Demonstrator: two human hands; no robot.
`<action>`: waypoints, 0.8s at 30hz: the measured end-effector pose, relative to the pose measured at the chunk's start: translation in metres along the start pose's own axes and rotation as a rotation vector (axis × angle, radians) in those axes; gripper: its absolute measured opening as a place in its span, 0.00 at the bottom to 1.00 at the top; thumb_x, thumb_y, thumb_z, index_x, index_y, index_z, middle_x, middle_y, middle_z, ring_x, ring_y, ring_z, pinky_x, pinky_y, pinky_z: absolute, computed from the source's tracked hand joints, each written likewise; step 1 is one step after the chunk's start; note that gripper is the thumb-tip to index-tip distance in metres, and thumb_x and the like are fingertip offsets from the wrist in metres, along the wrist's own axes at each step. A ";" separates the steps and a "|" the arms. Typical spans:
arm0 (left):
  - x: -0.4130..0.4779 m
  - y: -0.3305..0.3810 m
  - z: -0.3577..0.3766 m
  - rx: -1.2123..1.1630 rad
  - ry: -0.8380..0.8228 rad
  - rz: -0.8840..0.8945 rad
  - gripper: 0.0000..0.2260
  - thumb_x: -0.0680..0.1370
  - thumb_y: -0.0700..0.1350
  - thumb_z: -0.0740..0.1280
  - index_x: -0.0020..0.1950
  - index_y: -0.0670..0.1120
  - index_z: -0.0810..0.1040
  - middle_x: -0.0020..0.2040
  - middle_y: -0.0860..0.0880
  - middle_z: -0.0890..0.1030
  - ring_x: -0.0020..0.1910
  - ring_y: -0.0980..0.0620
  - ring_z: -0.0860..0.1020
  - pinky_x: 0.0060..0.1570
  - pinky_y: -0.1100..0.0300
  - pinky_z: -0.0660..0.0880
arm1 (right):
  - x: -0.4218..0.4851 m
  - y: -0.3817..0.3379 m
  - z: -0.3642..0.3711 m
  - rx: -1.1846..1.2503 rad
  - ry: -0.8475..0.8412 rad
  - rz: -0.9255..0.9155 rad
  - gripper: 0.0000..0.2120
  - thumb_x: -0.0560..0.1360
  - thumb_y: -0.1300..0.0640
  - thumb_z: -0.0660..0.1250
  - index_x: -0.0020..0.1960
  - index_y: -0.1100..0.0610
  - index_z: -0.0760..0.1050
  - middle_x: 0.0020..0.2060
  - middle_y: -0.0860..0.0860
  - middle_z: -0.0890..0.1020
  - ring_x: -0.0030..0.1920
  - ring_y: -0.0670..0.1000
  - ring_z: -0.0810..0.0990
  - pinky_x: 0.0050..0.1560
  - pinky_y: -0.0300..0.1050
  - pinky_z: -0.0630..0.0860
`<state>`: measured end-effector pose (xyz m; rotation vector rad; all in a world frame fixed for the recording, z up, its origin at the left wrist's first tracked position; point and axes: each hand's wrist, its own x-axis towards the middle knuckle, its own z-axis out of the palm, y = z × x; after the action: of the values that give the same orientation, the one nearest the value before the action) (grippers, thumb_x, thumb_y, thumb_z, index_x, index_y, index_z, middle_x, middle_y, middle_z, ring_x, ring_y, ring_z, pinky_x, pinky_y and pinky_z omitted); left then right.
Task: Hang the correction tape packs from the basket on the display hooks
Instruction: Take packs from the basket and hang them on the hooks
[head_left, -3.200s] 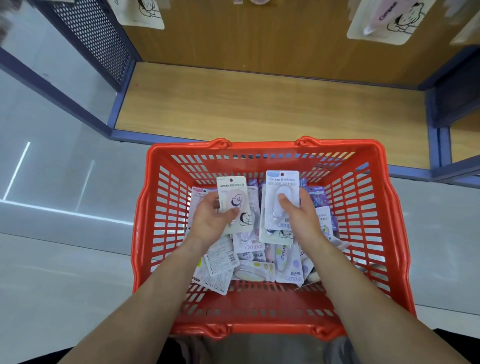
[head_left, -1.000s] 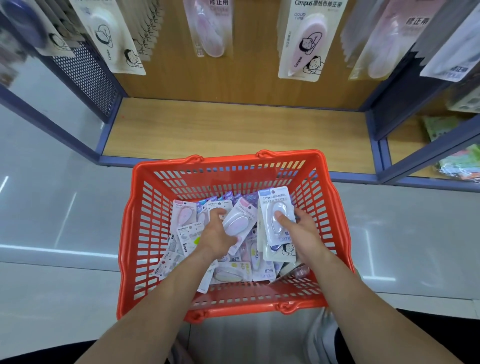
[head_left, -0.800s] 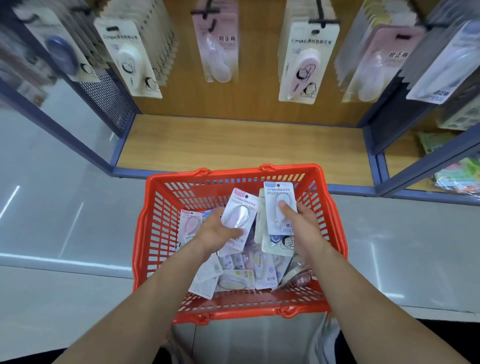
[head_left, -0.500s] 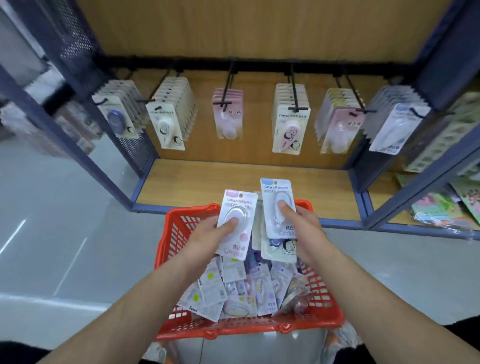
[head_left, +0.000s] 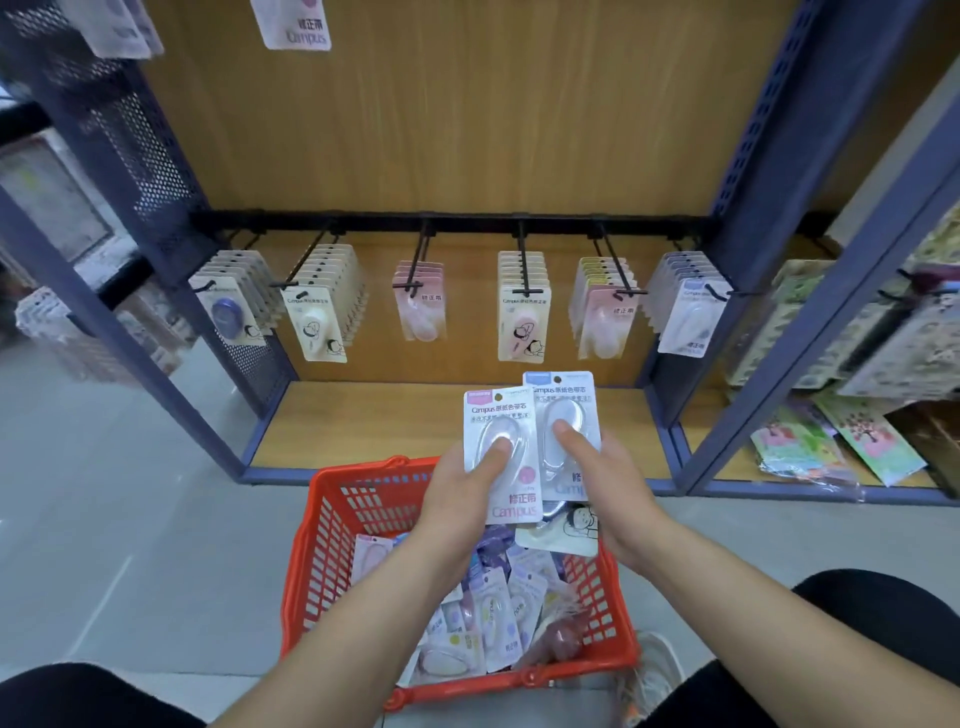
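Note:
My left hand (head_left: 460, 493) holds a pink-topped correction tape pack (head_left: 501, 415) upright, thumb on its clear blister. My right hand (head_left: 605, 480) grips a small stack of packs, a blue-topped one (head_left: 563, 395) in front and a pack with a cartoon print (head_left: 569, 532) behind it. Both hands are raised above the far end of the red basket (head_left: 324, 540), which lies on the floor and holds several more packs (head_left: 493, 608). Ahead, a black rail (head_left: 467, 221) carries several hooks with hanging packs; the pink row (head_left: 421, 306) is short.
A wooden shelf floor (head_left: 363, 421) lies under the hooks, framed by blue metal posts (head_left: 810, 249). A neighbouring bay on the right holds colourful flat packets (head_left: 831, 441). More packs hang overhead (head_left: 296, 26). My knees (head_left: 872, 613) flank the basket on the grey floor.
Both hands lifted their packs out of the basket and up toward the shelf. My view tilted up from the basket to the hook rail.

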<state>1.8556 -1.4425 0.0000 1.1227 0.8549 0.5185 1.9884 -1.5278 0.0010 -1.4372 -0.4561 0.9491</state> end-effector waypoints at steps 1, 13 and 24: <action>0.002 0.000 0.004 0.020 0.005 0.005 0.13 0.82 0.53 0.68 0.64 0.50 0.80 0.55 0.49 0.87 0.54 0.47 0.86 0.57 0.47 0.81 | 0.000 -0.002 -0.004 0.014 -0.010 -0.003 0.12 0.82 0.48 0.66 0.63 0.51 0.79 0.53 0.51 0.87 0.53 0.56 0.87 0.59 0.60 0.81; 0.027 0.017 0.002 0.196 -0.020 0.047 0.12 0.82 0.51 0.68 0.63 0.49 0.81 0.55 0.49 0.87 0.53 0.47 0.86 0.56 0.46 0.82 | 0.025 -0.020 -0.025 -0.080 -0.162 -0.019 0.09 0.84 0.54 0.63 0.61 0.51 0.78 0.53 0.49 0.88 0.53 0.53 0.87 0.52 0.49 0.83; 0.041 0.039 -0.065 0.310 0.051 0.024 0.05 0.79 0.46 0.73 0.53 0.48 0.83 0.46 0.49 0.88 0.44 0.48 0.87 0.41 0.56 0.83 | 0.065 0.000 0.024 -0.126 -0.131 -0.028 0.10 0.81 0.51 0.68 0.62 0.50 0.78 0.52 0.47 0.88 0.52 0.52 0.87 0.60 0.58 0.81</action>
<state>1.8291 -1.3609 0.0106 1.4081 0.9905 0.4449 2.0069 -1.4630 -0.0135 -1.4833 -0.6414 1.0107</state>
